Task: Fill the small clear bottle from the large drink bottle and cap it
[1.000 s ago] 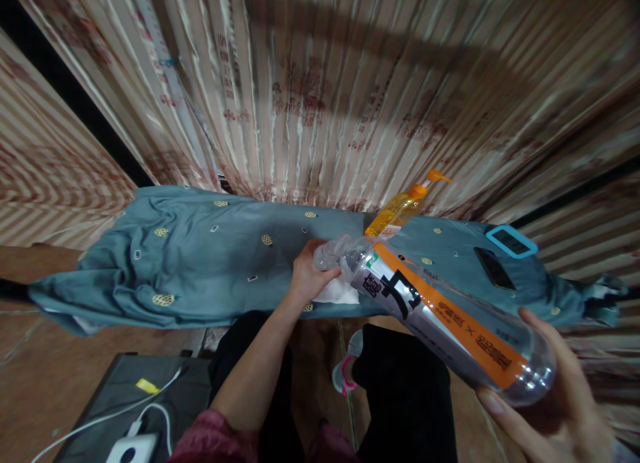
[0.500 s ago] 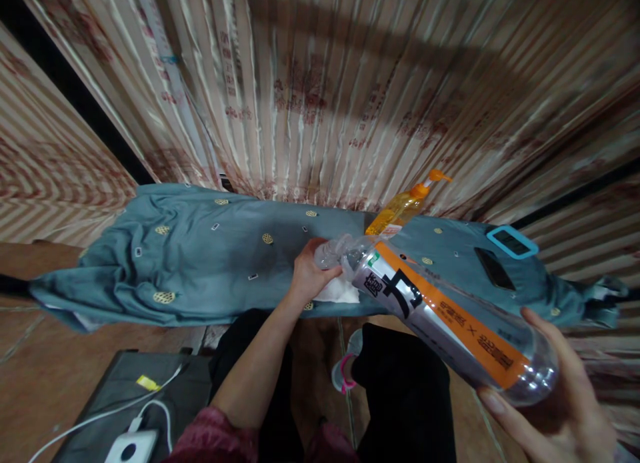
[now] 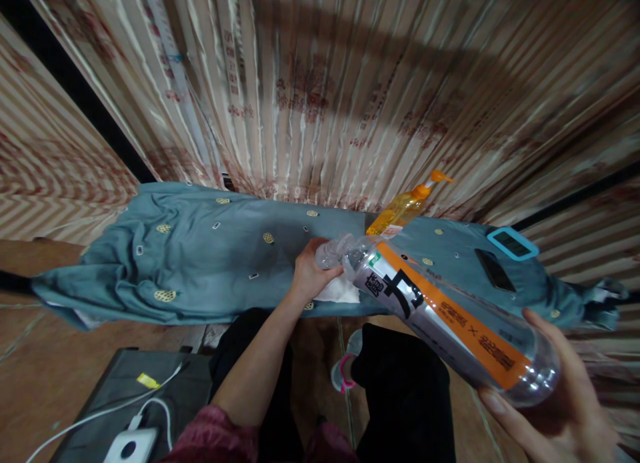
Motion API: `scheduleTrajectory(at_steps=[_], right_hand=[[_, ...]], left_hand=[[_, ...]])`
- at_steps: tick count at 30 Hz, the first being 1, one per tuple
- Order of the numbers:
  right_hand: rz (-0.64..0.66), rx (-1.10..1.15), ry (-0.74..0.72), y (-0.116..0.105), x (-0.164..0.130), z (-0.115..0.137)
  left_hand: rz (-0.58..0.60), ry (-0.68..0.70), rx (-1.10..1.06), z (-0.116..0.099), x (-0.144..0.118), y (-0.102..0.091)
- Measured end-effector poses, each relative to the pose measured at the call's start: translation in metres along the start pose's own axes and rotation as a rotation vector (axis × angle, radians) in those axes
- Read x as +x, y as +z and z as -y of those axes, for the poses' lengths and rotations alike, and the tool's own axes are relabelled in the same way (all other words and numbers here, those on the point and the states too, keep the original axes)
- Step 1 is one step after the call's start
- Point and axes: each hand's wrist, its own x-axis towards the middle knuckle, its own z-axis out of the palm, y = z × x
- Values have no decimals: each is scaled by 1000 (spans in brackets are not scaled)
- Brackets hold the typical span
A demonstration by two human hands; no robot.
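Observation:
A large clear plastic bottle (image 3: 440, 310) with an orange and silver label lies slantwise in the air across both hands. Its neck end points left, where my left hand (image 3: 313, 273) is closed around it. At the lower right, my right hand (image 3: 560, 396) grips the bottle's base, thumb below and fingers on the far side. Beneath the neck, a white tissue (image 3: 341, 290) rests on the cloth. Behind the bottle stands an orange pump bottle (image 3: 400, 210) of yellow liquid, not touched by either hand.
A teal cloth with pineapple prints (image 3: 225, 250) covers the narrow table. On its right lie a dark phone (image 3: 494, 270) and a blue-framed device (image 3: 513, 243). Curtains (image 3: 310, 83) hang behind. At lower left, a grey box (image 3: 95, 403) bears a white device (image 3: 131, 445) and cable.
Almost nothing differs. Both hands keep the same hold on the bottle, and the view has shifted very slightly.

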Motion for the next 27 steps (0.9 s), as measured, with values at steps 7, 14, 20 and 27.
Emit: scheduleTrajectory(at_steps=[7, 14, 20, 27], right_hand=[[2, -30, -55, -2, 3, -5], [20, -53, -115, -5, 4, -12], [24, -15, -105, -3, 4, -10], [25, -40, -126, -5, 4, -13]], left_hand=[[0, 4, -6, 1, 0, 1], [14, -12, -27, 1, 0, 1], [13, -11, -21, 1, 0, 0], [8, -2, -16, 3, 1, 1]])
